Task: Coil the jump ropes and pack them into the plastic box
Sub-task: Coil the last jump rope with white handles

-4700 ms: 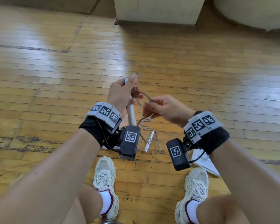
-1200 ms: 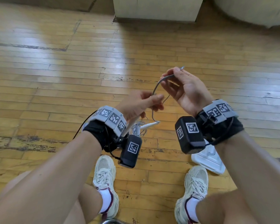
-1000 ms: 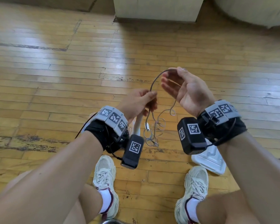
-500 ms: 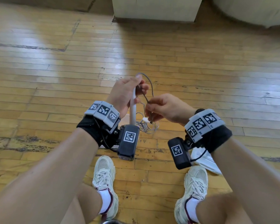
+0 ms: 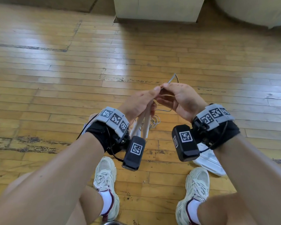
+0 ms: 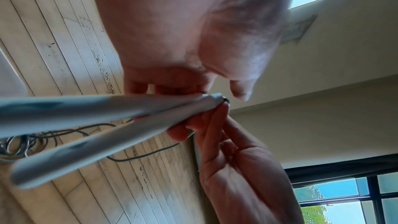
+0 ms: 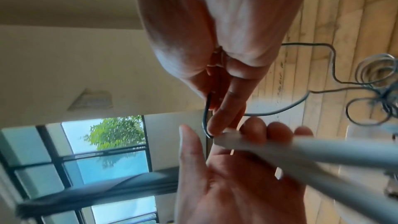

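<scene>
Two white handles point(image 5: 143, 123) of one jump rope hung gripped in the left hand point(image 5: 137, 103) above the wooden floor point(image 5: 55, 78), the right hand point(image 5: 179, 98) pinching its thin cable point(image 5: 173, 77). Left wrist: fingers point(image 6: 178, 131) curled round both handles. Right wrist: fingertips point(image 7: 217, 125) pinched cable beside the handle tips; loose coils point(image 7: 374, 77) lay below on the floor.

White lid point(image 5: 208, 159) lies on floor point(image 5: 55, 95) right of the shoes point(image 5: 105, 176).

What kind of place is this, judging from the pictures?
Probably a gym or sports hall: a worn, glossy wooden plank floor, tall dark-framed windows with trees outside, and pale padded blocks at the floor's far edge.
</scene>
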`<state>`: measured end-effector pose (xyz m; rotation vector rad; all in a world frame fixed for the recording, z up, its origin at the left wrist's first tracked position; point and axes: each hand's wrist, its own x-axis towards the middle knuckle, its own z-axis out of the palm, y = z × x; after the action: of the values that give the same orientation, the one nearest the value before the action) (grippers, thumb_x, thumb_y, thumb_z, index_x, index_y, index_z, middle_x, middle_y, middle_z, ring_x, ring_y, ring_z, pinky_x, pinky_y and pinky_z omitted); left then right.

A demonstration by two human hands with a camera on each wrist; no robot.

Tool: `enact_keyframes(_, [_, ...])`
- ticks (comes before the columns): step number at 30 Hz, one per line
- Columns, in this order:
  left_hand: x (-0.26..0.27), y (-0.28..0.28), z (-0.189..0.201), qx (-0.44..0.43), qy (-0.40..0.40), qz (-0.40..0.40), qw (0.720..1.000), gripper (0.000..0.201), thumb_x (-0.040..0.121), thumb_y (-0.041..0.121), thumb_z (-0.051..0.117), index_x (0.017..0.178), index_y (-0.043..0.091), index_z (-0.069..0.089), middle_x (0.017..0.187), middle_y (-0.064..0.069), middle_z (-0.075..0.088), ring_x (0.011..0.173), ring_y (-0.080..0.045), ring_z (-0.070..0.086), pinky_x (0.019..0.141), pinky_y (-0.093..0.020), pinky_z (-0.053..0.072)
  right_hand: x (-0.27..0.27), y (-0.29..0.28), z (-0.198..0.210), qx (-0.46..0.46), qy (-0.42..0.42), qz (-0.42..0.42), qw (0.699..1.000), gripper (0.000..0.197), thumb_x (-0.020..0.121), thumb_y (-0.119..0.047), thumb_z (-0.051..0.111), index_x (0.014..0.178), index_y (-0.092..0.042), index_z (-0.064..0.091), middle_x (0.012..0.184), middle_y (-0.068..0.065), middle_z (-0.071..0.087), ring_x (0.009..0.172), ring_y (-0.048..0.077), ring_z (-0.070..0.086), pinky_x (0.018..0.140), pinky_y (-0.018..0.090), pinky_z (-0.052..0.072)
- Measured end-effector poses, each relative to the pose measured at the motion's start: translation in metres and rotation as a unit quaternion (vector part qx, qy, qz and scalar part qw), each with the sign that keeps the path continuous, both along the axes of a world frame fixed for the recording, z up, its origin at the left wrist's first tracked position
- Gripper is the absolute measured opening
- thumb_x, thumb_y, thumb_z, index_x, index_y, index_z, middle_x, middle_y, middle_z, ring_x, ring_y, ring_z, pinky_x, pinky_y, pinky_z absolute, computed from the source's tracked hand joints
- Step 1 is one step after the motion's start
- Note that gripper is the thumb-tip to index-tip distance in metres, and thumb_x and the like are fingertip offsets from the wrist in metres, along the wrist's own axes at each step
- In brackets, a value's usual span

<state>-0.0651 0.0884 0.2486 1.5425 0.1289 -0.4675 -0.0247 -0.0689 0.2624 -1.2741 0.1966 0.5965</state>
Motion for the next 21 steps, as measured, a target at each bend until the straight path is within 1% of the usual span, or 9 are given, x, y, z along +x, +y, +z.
enact_keyframes(3, [0.001, 0.000, -0.002, 0.010, -0.004, 0.018, 1.000, 0.027, 0.100, 0.032, 0.059, 0.082, 0.011, 0.058, 0.053, 0.007, 0.046, 0.047, -0.012, 0.041, 0.051, -0.025, 0.040, -0.001, -0.001, -0.007, -0.266, -0.085, 0.058, 0.958, 0.023, 0.100, -0.021, 0.059, 0.089, -0.003, 0.068, 0.069, 0.001, 0.063, 0.057, 0.011, 0.054, 0.053, 0.022, 0.048])
enact_keyframes(5, [0.002, 0.003, -0.001, 0.005, 0.003, 0.027, 1.000, 0.026, 0.100, 0.027, 0.059, 0.080, 0.011, 0.055, 0.052, 0.008, 0.045, 0.042, -0.008, 0.036, 0.044, -0.021, 0.035, -0.003, -0.003, -0.011, -0.386, -0.160, 0.069, 0.906, 0.010, 0.096, -0.018, 0.061, 0.097, -0.009, 0.063, 0.087, 0.000, 0.064, 0.073, 0.013, 0.056, 0.068, 0.026, 0.051])
enact_keyframes(7, [0.003, 0.007, 0.002, -0.009, 0.015, 0.019, 1.000, 0.026, 0.101, 0.025, 0.057, 0.079, 0.009, 0.056, 0.052, 0.006, 0.045, 0.041, -0.008, 0.034, 0.043, -0.021, 0.032, -0.005, -0.005, -0.008, -0.397, -0.256, 0.117, 0.874, 0.032, 0.091, -0.012, 0.063, 0.122, -0.015, 0.057, 0.121, -0.003, 0.059, 0.106, 0.008, 0.054, 0.096, 0.024, 0.046])
enact_keyframes(9, [0.003, 0.007, 0.004, -0.013, 0.025, -0.010, 1.000, 0.026, 0.102, 0.024, 0.055, 0.084, 0.005, 0.057, 0.053, 0.005, 0.044, 0.041, -0.008, 0.034, 0.043, -0.021, 0.033, -0.008, -0.005, -0.006, -0.335, -0.304, 0.202, 0.869, 0.055, 0.089, -0.009, 0.066, 0.139, -0.021, 0.048, 0.135, -0.012, 0.051, 0.116, -0.006, 0.049, 0.101, 0.009, 0.037])
enact_keyframes(11, [0.002, 0.006, 0.005, -0.004, 0.030, -0.034, 0.999, 0.026, 0.103, 0.022, 0.053, 0.084, 0.005, 0.057, 0.054, 0.003, 0.043, 0.040, -0.008, 0.035, 0.042, -0.020, 0.033, -0.010, -0.004, -0.007, -0.284, -0.272, 0.250, 0.885, 0.050, 0.090, -0.006, 0.066, 0.136, -0.021, 0.052, 0.126, -0.009, 0.063, 0.108, -0.002, 0.061, 0.097, 0.016, 0.048])
enact_keyframes(14, [0.001, 0.004, 0.000, 0.063, -0.003, -0.027, 0.998, 0.022, 0.102, 0.022, 0.057, 0.086, 0.006, 0.059, 0.057, 0.000, 0.046, 0.042, -0.008, 0.036, 0.041, -0.020, 0.031, -0.010, -0.004, -0.013, -0.315, -0.250, 0.252, 0.881, 0.017, 0.097, -0.012, 0.061, 0.114, -0.014, 0.063, 0.094, 0.006, 0.074, 0.082, 0.022, 0.070, 0.084, 0.049, 0.058])
enact_keyframes(15, [0.001, 0.003, -0.002, 0.089, -0.022, -0.013, 0.996, 0.021, 0.101, 0.023, 0.058, 0.089, 0.006, 0.060, 0.057, 0.001, 0.048, 0.043, -0.009, 0.037, 0.042, -0.021, 0.031, -0.009, -0.004, -0.014, -0.330, -0.252, 0.252, 0.874, 0.012, 0.100, -0.017, 0.059, 0.108, -0.014, 0.066, 0.088, 0.002, 0.072, 0.072, 0.019, 0.067, 0.079, 0.049, 0.059])
enact_keyframes(17, [0.002, 0.003, -0.005, 0.094, -0.045, 0.032, 0.994, 0.020, 0.099, 0.024, 0.060, 0.091, 0.006, 0.058, 0.059, 0.001, 0.052, 0.045, -0.009, 0.040, 0.044, -0.024, 0.033, -0.008, -0.001, -0.012, -0.330, -0.252, 0.236, 0.878, 0.016, 0.103, -0.022, 0.054, 0.106, -0.015, 0.069, 0.082, -0.009, 0.067, 0.060, 0.007, 0.060, 0.065, 0.034, 0.059])
enact_keyframes(21, [0.009, 0.006, -0.002, 0.045, -0.052, 0.171, 0.983, 0.024, 0.102, 0.031, 0.055, 0.097, 0.007, 0.056, 0.063, 0.003, 0.053, 0.053, -0.012, 0.044, 0.061, -0.036, 0.043, -0.007, 0.006, -0.012, -0.241, -0.181, 0.202, 0.932, 0.028, 0.107, -0.028, 0.044, 0.098, -0.011, 0.064, 0.061, -0.008, 0.048, 0.050, 0.009, 0.041, 0.050, 0.026, 0.040])
